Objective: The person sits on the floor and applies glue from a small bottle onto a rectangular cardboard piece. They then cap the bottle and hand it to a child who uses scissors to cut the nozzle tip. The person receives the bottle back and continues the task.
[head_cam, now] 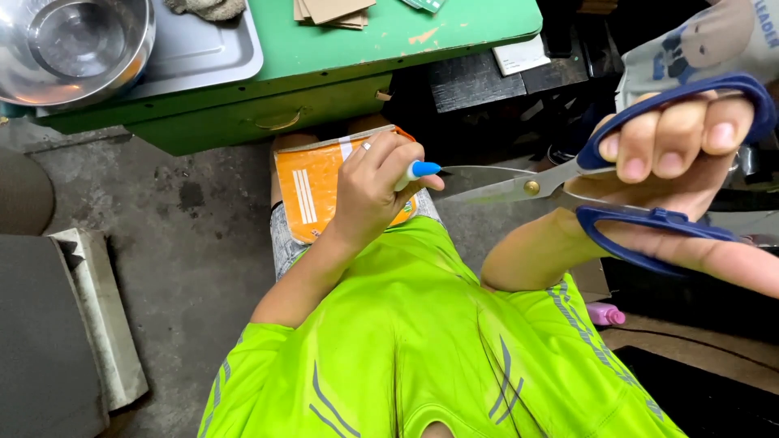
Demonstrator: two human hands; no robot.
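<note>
Scissors (568, 182) with dark blue handles are gripped in the right hand (682, 174): three fingers (673, 138) are curled through the upper loop, pressed side by side, and the thumb is passed through the lower loop. The two handle loops are held apart, and the steel blades are seen slightly parted, their tips pointed toward the left hand (373, 191). A small white tube with a blue cap (418, 171) is pinched between the thumb and fingers of the left hand, the cap end being turned toward the blade tips and lying just beside them; whether blade and cap touch cannot be told. A ring is worn on one finger of the left hand.

Beneath the left hand, an orange packet (312, 191) with white stripes is rested on the lap, partly covered by the hand. A bright lime-green shirt (406, 324) fills the space below both hands. Above the right-hand fingers, a piece of pale printed fabric (706, 40) is seen.

Beyond the fingers, a green counter (341, 49) with a drawer is placed; on it, far to the left of the left hand, a steel bowl (73, 45) and a grey metal tray (203, 49) are set, with cardboard pieces (333, 11) further along. A small pink bottle (604, 314) lies on the floor below the right forearm.
</note>
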